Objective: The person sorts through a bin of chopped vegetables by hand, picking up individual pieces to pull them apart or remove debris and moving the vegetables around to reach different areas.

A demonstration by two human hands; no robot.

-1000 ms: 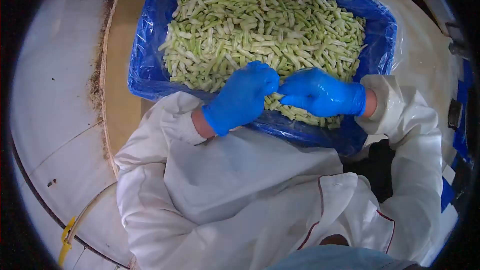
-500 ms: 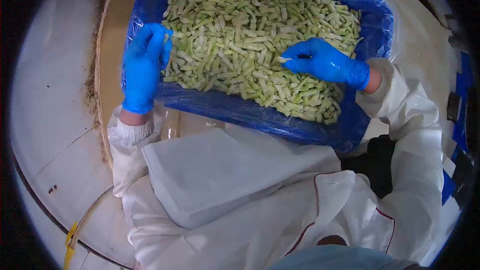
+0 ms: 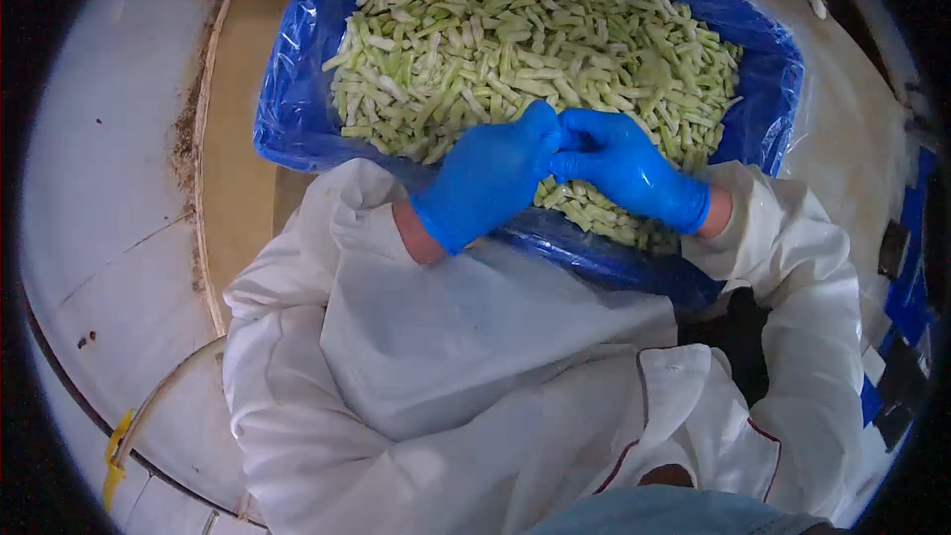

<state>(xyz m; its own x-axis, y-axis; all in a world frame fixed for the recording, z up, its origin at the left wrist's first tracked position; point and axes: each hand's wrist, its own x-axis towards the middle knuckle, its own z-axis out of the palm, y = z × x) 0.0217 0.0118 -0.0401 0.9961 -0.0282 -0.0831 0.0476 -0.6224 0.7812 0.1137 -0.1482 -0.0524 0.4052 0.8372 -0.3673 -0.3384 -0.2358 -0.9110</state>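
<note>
My left hand point(image 3: 490, 176) and my right hand point(image 3: 632, 170), both in blue gloves, meet above the front part of a heap of pale green cut vegetable pieces point(image 3: 525, 35). Their fingertips touch and are closed in a pinch. Whatever lies between them is hidden by the gloves. The pieces, short strips with a whitish look, fill a crate point(image 3: 771, 64) lined with clear blue plastic film. My left wrist crosses above the crate's near edge.
A white apron point(image 3: 466, 327) covers my front, just below the crate. A brown board point(image 3: 243, 69) lies under the crate's left side, and a pale floor point(image 3: 109, 149) stretches beyond it. Dark and blue items point(image 3: 897, 277) stand at the right.
My left hand has moved right and toward me from the crate's left side to meet my right hand. The small pale piece in my right fingertips no longer shows. The view has shifted slightly.
</note>
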